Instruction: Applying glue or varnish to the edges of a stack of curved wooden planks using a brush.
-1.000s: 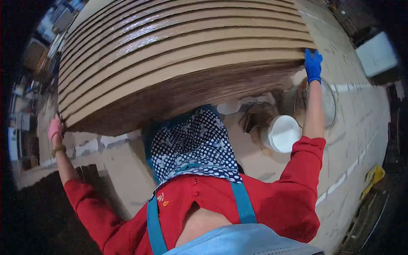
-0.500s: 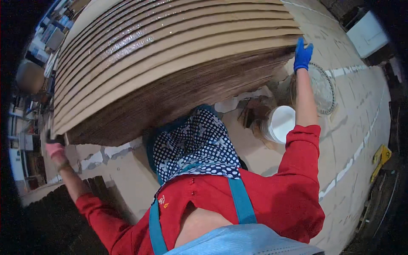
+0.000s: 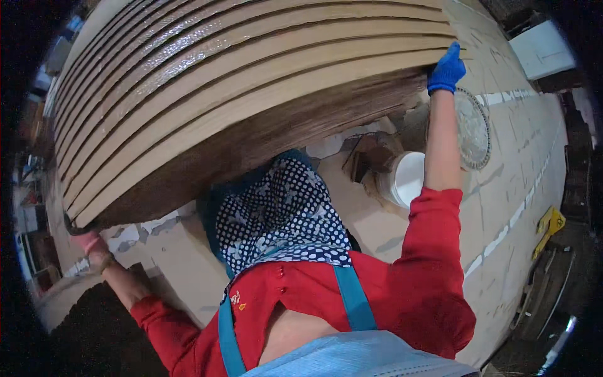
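A wide stack of brown cardboard sheets (image 3: 270, 66) spreads before me, its near edges fanned into even steps. A wet-looking shiny band runs across the steps on the left. At the stack's near left corner is my left hand (image 3: 88, 239) in a pink and dark glove, closed at the sheet edge, its fingertips partly hidden. My right hand (image 3: 446, 70), in a blue glove, is closed at the right end of the nearest sheets, thumb up. Under the front edge, the stack's dark underside is in shadow.
A white bucket (image 3: 408, 180) stands on the floor inside my right forearm, beside small brown pieces (image 3: 370, 162). Beyond the forearm lies a round clear tray (image 3: 475, 132). A white box (image 3: 541, 50) is at the far right, a yellow object (image 3: 550, 227) nearer on that side.
The stack's near left corner and my left hand sit lower in the picture. My right hand has gone from fingers apart to closed at the sheet edge, slightly higher.
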`<state>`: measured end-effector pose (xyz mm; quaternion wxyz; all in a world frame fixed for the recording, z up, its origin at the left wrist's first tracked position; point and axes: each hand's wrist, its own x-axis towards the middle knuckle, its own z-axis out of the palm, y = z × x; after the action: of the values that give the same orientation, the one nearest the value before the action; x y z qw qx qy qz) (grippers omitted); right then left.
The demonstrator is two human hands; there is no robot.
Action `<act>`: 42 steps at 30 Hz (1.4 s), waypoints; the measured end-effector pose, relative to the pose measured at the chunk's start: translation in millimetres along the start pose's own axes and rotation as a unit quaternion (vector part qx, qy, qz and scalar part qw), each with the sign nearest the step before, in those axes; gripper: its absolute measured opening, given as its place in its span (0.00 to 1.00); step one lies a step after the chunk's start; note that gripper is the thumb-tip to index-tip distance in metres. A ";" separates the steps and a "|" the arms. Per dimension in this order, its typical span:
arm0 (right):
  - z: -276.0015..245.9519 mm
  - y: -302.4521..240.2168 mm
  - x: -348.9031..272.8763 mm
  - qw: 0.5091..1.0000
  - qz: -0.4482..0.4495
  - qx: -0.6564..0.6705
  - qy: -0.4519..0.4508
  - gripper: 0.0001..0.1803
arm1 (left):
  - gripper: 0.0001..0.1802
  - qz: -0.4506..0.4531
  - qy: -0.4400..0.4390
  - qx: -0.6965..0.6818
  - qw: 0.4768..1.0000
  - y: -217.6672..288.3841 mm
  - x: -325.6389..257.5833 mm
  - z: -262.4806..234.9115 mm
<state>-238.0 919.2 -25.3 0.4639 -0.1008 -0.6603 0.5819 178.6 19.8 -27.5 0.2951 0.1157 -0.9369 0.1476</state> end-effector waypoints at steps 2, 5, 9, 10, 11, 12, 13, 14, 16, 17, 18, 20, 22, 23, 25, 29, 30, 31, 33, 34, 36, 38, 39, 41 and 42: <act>-3.2 23.7 19.6 0.983 -0.107 -0.143 -0.035 0.22 | 0.29 0.139 0.005 0.108 0.984 7.5 -3.5 -1.2; -6.2 40.6 42.5 0.822 -0.277 -0.495 -0.055 0.24 | 0.29 -0.018 0.047 -0.013 0.999 19.5 -8.1 6.5; 7.2 36.2 42.2 0.885 -0.221 -0.409 0.031 0.21 | 0.25 -0.183 0.000 -0.121 0.976 13.5 -7.5 18.7; 6.2 33.2 35.2 0.869 -0.235 -0.435 0.034 0.19 | 0.24 -0.252 -0.018 -0.165 0.953 6.6 -4.1 22.2; 7.6 30.6 30.0 0.845 -0.270 -0.463 0.015 0.18 | 0.24 -0.315 -0.026 -0.198 0.928 -1.9 0.1 24.9; 7.1 28.8 24.0 0.818 -0.326 -0.474 -0.015 0.17 | 0.23 -0.361 -0.030 -0.216 0.907 -9.8 4.0 29.3; 7.3 27.3 21.3 0.780 -0.380 -0.496 -0.032 0.17 | 0.22 -0.393 -0.028 -0.215 0.894 -17.7 8.2 33.9; 8.0 26.8 20.4 0.797 -0.370 -0.476 -0.051 0.15 | 0.21 -0.413 -0.022 -0.199 0.889 -23.7 10.4 39.6; 9.4 26.7 25.7 0.814 -0.344 -0.463 -0.070 0.13 | 0.20 -0.427 -0.008 -0.119 0.896 -32.5 11.8 51.5; 9.9 27.3 29.7 0.824 -0.313 -0.461 -0.096 0.12 | 0.20 -0.422 -0.009 -0.055 0.905 -35.3 10.7 57.3; 11.6 27.5 36.0 0.789 -0.370 -0.482 -0.090 0.12 | 0.19 -0.409 -0.016 0.019 0.912 -38.1 10.3 62.2; 13.4 28.6 43.7 0.714 -0.446 -0.528 -0.107 0.12 | 0.18 -0.359 -0.058 0.188 0.912 -42.4 10.0 70.1; 13.5 29.2 43.6 0.734 -0.411 -0.534 -0.083 0.11 | 0.18 -0.298 -0.090 0.268 0.912 -45.8 12.1 72.6; 13.6 28.3 41.9 0.746 -0.405 -0.524 -0.070 0.11 | 0.17 -0.280 -0.101 0.246 0.922 -46.0 14.3 72.7; 10.0 27.0 30.7 0.744 -0.415 -0.520 -0.065 0.10 | 0.16 -0.243 -0.115 0.213 0.939 -42.9 18.6 69.2; 12.5 22.9 19.7 0.798 -0.306 -0.512 -0.087 0.12 | 0.14 -0.184 -0.121 0.156 0.963 -19.3 33.6 60.6; 14.5 21.3 22.2 0.752 -0.387 -0.522 -0.110 0.13 | 0.13 -0.386 -0.056 -0.029 0.920 -9.2 36.7 63.0; 16.3 21.2 25.3 0.703 -0.444 -0.542 -0.122 0.15 | 0.12 -0.467 -0.020 -0.088 0.880 -3.7 37.8 59.3; 19.6 21.2 34.8 0.701 -0.379 -0.570 -0.199 0.15 | 0.11 -0.519 0.028 -0.081 0.851 4.7 38.6 54.7; 19.6 21.5 38.8 0.723 -0.376 -0.557 -0.162 0.16 | 0.11 -0.495 0.025 -0.026 0.868 6.6 38.4 54.2; 18.5 26.7 43.4 0.724 -0.357 -0.573 -0.142 0.17 | 0.12 -0.442 0.010 0.078 0.894 6.7 44.4 54.6; 14.0 32.3 43.7 0.733 -0.350 -0.572 -0.112 0.17 | 0.13 -0.362 -0.108 0.177 0.909 5.5 52.5 53.3; 10.1 33.3 43.3 0.746 -0.311 -0.575 -0.123 0.16 | 0.14 -0.242 -0.165 0.286 0.912 8.7 54.1 52.4; 3.5 35.2 44.5 0.712 -0.378 -0.576 -0.134 0.16 | 0.15 -0.325 -0.217 0.227 0.892 17.1 60.4 43.1; 1.6 36.7 47.5 0.736 -0.400 -0.525 -0.151 0.17 | 0.14 -0.314 -0.217 0.235 0.894 25.4 63.1 36.7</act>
<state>-280.2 961.2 -33.2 0.4215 0.0341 -0.9018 -0.0886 101.4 22.6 -24.5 0.0793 0.4985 -0.8309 0.2342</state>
